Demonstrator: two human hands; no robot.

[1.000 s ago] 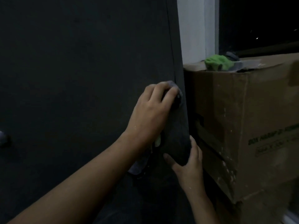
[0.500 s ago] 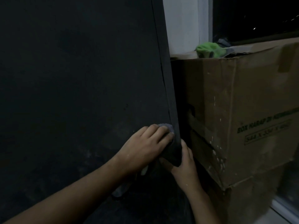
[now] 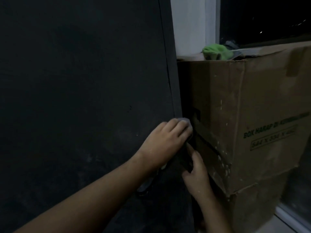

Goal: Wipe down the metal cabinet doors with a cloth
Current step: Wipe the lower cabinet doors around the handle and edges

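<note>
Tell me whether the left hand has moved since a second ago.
Yes. The left hand slid down the cabinet edge, from above to just below the hand hole in the cardboard box.

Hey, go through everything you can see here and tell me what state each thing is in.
Dark metal cabinet door: shut, smudged lower down.
Grey cloth: bunched, pressed at the door's right edge.
Left hand: grips the grey cloth.
Right hand: fingers straight, resting on the cabinet's side.
Brown cardboard box: upright beside the cabinet, speckled white.
Green cloth: crumpled on the box top.
</note>
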